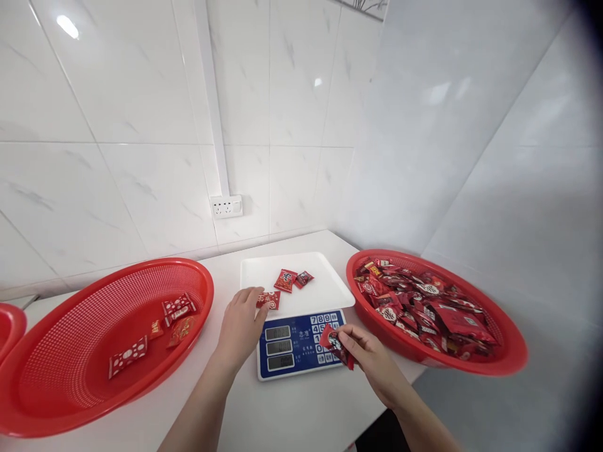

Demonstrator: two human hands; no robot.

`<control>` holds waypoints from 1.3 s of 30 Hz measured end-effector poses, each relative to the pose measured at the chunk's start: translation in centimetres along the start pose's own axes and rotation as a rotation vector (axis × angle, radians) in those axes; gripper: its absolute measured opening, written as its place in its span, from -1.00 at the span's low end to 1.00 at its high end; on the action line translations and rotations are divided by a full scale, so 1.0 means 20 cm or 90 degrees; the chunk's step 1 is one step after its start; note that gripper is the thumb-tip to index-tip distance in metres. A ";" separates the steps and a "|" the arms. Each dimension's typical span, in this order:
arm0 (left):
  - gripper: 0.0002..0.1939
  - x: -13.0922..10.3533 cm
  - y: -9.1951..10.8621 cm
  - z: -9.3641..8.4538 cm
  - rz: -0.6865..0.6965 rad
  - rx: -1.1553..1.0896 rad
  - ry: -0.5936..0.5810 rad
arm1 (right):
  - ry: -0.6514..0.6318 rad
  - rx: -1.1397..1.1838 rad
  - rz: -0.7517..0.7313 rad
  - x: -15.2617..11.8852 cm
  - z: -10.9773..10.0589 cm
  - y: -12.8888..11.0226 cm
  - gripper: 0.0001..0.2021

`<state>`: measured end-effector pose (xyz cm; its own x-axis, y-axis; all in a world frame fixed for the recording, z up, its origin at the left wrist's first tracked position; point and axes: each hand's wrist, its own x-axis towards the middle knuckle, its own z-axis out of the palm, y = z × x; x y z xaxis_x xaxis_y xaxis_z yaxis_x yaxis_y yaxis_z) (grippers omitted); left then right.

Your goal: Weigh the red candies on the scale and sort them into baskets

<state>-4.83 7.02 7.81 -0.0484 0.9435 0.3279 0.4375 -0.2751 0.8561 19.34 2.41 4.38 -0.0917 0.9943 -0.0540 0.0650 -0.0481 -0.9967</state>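
Note:
A digital scale [301, 344] with a white weighing tray [325, 292] stands in front of me. My left hand [242, 320] is at the tray's left edge, thumb and fingertips around a small red-and-white snack packet [272, 301]. A red snack packet [285, 280] and a smaller dark red packet [304, 279] lie farther back on the tray. Over the scale's keypad, my right hand [365, 351] pinches a red and dark snack packet [335, 344] between thumb and fingers. Whether it is one packet or two pressed together is unclear.
On the right, a red plastic basket [511, 358] is heaped with small red packets. Another red basket [56, 326] on the left holds several packets. Part of a third red basket [7, 326] shows at the left edge. A wall socket [227, 206] is behind the table.

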 end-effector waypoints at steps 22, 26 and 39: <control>-0.67 -0.12 0.17 0.24 0.045 -0.024 -0.248 | -0.058 0.050 0.016 -0.08 -0.04 0.02 -0.63; -0.70 -0.31 0.15 0.31 -0.086 -0.199 -0.348 | -0.159 0.061 -0.045 -0.10 0.00 0.02 -0.65; -0.82 -0.23 0.25 0.20 -0.316 -0.613 -0.153 | 0.140 -0.373 -0.186 0.00 -0.43 -0.24 -0.76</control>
<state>1.09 2.11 9.02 0.1965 0.9712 -0.1348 -0.4672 0.2136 0.8580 27.56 3.49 9.73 0.0129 0.9578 0.2873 0.6006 0.2223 -0.7681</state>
